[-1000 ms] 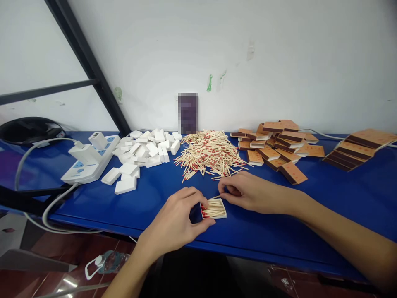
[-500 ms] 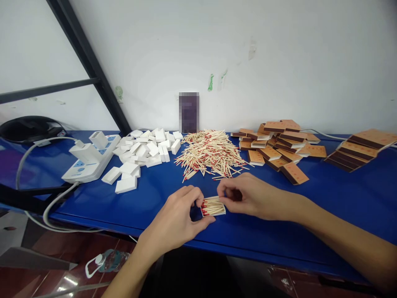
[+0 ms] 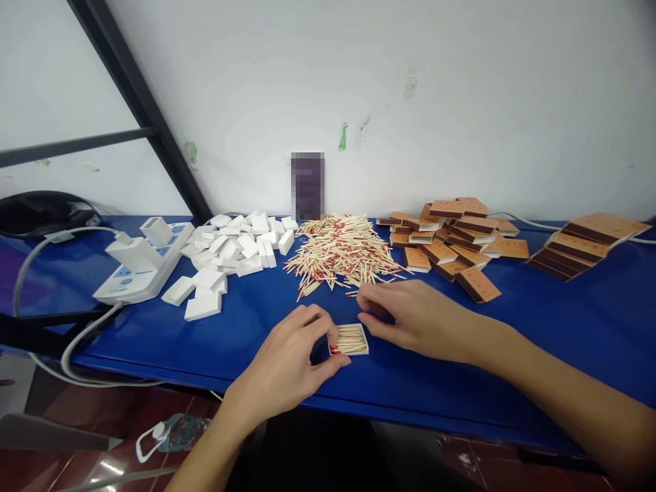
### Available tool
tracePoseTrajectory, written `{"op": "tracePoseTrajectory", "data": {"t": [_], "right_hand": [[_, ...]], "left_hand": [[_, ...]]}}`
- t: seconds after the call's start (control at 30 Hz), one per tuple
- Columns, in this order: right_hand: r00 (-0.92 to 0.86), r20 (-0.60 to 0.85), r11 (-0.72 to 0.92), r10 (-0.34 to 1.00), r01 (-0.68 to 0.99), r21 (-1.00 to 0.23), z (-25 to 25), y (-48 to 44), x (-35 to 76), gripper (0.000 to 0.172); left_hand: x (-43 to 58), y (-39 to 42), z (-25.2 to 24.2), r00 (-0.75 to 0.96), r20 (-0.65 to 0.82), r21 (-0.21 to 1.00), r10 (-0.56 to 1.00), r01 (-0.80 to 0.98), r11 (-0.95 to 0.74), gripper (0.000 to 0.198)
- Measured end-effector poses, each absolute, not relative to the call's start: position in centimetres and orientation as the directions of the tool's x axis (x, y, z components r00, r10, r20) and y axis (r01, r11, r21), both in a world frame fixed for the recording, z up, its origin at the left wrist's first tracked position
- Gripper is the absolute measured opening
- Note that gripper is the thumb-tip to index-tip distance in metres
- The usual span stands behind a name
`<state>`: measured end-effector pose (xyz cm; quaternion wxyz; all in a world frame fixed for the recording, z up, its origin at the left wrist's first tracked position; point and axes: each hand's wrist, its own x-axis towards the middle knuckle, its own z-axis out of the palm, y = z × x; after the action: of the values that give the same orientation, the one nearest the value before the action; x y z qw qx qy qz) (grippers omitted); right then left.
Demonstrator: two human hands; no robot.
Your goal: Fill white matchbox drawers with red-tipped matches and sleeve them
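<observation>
A small white matchbox tray [image 3: 367, 346] lies on the blue table near its front edge, filled with matches [image 3: 351, 339] whose red heads point left. My left hand [image 3: 292, 359] grips the tray's left end, thumb along the near side and fingertips over the match heads. Just right of the tray hovers my right hand [image 3: 410, 314], thumb and forefinger slightly apart and nothing visible between them. Its other fingers are curled and partly hidden. Behind both hands spreads a big heap of loose matches [image 3: 346, 253].
White trays [image 3: 236, 242] are piled at the back left, beside a power strip [image 3: 148, 273] with chargers and cables. Orange-brown matchbox sleeves [image 3: 451, 236] are heaped at the back right, with a joined stack [image 3: 589, 242] farther right. A dark upright object [image 3: 308, 188] leans against the wall.
My right hand has drawn back from the tray's upper right edge, and its thumb and forefinger have parted. My left fingertips now reach further over the match heads. The view has shifted slightly.
</observation>
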<state>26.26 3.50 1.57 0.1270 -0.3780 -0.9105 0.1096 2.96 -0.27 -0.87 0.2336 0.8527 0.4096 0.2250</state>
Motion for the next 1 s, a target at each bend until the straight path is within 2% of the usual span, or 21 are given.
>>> {"op": "tracePoseTrajectory", "data": {"t": [0.1, 0.2, 0.27, 0.33, 0.43, 0.5, 0.57, 0.6, 0.67, 0.83, 1.0], "right_hand": [[-0.512, 0.280, 0.565, 0.812, 0.810, -0.157, 1.7, 2.9, 28.2, 0.017], [-0.190, 0.440, 0.269, 0.878, 0.955, -0.125, 0.9, 2.3, 31.7, 0.016], [-0.101, 0.451, 0.155, 0.887, 0.984, -0.085, 0.1, 2.1, 34.4, 0.019], [-0.080, 0.421, 0.127, 0.904, 0.988, -0.084, -0.6, 1.8, 36.6, 0.022], [-0.076, 0.298, 0.136, 0.951, 0.973, -0.187, -1.4, 0.9, 37.8, 0.011], [-0.101, 0.302, 0.166, 0.948, 0.966, -0.196, -1.9, -0.2, 36.9, 0.007], [-0.221, 0.325, 0.304, 0.920, 0.923, -0.234, -2.2, -1.5, 34.9, 0.017], [-0.305, 0.300, 0.391, 0.904, 0.872, -0.294, -2.2, -2.1, 33.6, 0.022], [-0.418, 0.265, 0.494, 0.869, 0.770, -0.405, -2.2, -3.0, 31.1, 0.022], [-0.425, 0.194, 0.457, 0.884, 0.701, -0.547, -1.7, -2.8, 27.9, 0.022], [-0.416, 0.180, 0.443, 0.891, 0.711, -0.546, -1.2, -2.3, 28.5, 0.021]], "left_hand": [[3.0, -0.1, -0.9, 0.562, 0.189, 0.573, 0.805, 0.603, -0.555, 0.018], [3.0, 0.0, -1.1, 0.550, 0.189, 0.569, 0.814, 0.614, -0.547, 0.019], [2.9, -0.1, -1.2, 0.536, 0.183, 0.572, 0.824, 0.624, -0.532, 0.021], [2.9, -0.1, -1.3, 0.520, 0.183, 0.575, 0.834, 0.631, -0.520, 0.022], [2.8, -0.2, -1.5, 0.505, 0.196, 0.581, 0.840, 0.630, -0.515, 0.021], [2.8, -0.2, -1.6, 0.503, 0.204, 0.585, 0.840, 0.625, -0.516, 0.021], [2.8, -0.2, -1.5, 0.500, 0.213, 0.584, 0.839, 0.623, -0.520, 0.023], [2.8, -0.2, -1.4, 0.497, 0.218, 0.584, 0.840, 0.623, -0.521, 0.024], [2.8, -0.2, -1.3, 0.498, 0.223, 0.589, 0.838, 0.616, -0.523, 0.025], [2.7, -0.2, -1.0, 0.525, 0.246, 0.633, 0.815, 0.550, -0.545, 0.031], [2.6, -0.2, -1.2, 0.562, 0.249, 0.654, 0.789, 0.503, -0.565, 0.026]]}}
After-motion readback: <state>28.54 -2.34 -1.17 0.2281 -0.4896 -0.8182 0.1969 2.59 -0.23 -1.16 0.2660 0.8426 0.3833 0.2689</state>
